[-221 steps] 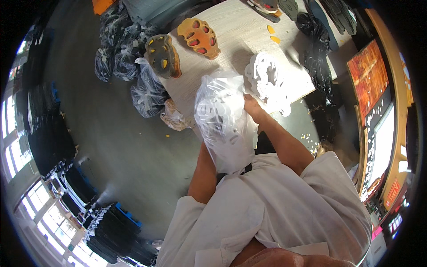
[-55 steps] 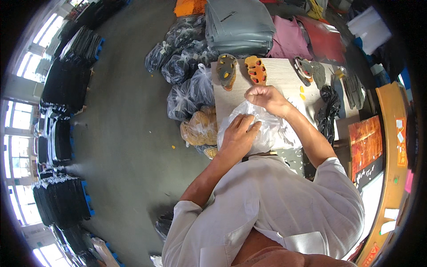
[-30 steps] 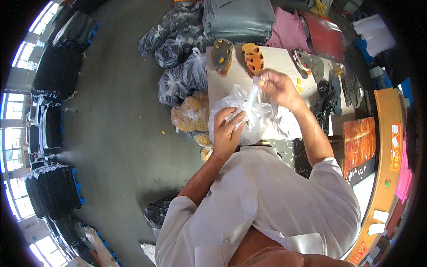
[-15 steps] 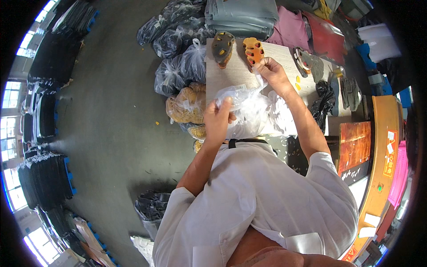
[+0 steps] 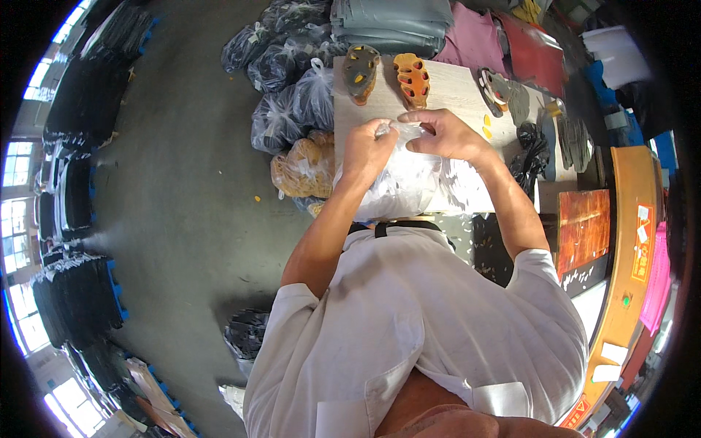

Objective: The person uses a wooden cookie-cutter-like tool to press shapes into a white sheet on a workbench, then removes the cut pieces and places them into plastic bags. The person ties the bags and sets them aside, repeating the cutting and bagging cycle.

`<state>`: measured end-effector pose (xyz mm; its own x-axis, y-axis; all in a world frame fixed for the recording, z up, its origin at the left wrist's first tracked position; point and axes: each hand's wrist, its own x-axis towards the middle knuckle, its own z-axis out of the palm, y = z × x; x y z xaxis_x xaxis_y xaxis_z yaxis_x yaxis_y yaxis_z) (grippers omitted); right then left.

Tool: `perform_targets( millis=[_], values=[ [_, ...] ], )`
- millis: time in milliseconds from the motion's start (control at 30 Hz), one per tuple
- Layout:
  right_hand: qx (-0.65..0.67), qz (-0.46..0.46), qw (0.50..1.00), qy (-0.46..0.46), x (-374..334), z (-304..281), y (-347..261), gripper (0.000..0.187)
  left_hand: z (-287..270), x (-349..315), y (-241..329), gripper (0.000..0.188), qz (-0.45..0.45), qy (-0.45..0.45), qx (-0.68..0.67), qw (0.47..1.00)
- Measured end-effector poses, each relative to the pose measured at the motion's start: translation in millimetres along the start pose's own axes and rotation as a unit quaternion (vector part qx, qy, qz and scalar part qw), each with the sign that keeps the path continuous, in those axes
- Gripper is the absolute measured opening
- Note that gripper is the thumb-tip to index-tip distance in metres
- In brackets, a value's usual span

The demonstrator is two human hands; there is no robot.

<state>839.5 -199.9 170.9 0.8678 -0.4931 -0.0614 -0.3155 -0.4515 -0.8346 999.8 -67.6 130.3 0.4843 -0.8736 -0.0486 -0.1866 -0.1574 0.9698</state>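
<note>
Over the table (image 5: 454,86), a hand could pass between the orange perforated piece (image 5: 412,79) and the dark layered piece (image 5: 491,91), above flat yellow scraps (image 5: 487,133). The clear bag (image 5: 405,182), with the left hand (image 5: 371,150) and right hand (image 5: 447,133) at its top, blocks the near side. Filled bags (image 5: 310,95) crowd the left edge, folded grey sheets (image 5: 391,25) the far edge.

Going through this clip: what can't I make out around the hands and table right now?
All in the head view:
- Top of the clear plastic bag: covered by the left hand and right hand, so a knot can't be confirmed.
- Bag contents: blurred by cloudy plastic.
- White pieces beside it: washed out by glare.
- Gray sheet stack: far side cut off by the top edge.
</note>
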Motion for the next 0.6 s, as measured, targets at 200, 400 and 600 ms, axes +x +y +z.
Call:
perform_targets(
  millis=[200, 400, 600],
  values=[
    [0.115, 0.06, 0.959, 0.251, 34.5, -3.6, 30.3, 0.024, -31.6, -56.7, 14.1, 0.036, -0.02, -0.15, -0.009, 0.989],
    [0.506, 0.221, 0.823, 0.131, 64.6, 9.7, 59.7, 0.026, -32.1, -140.4, 0.9, 0.037, -0.187, -0.073, -0.138, 0.97],
    [0.385, 0.366, 0.835, 0.142, 96.5, 14.5, 115.7, 0.021, -21.6, -175.4, -46.1, 0.019, -0.288, -0.127, -0.215, 0.925]
  ],
)
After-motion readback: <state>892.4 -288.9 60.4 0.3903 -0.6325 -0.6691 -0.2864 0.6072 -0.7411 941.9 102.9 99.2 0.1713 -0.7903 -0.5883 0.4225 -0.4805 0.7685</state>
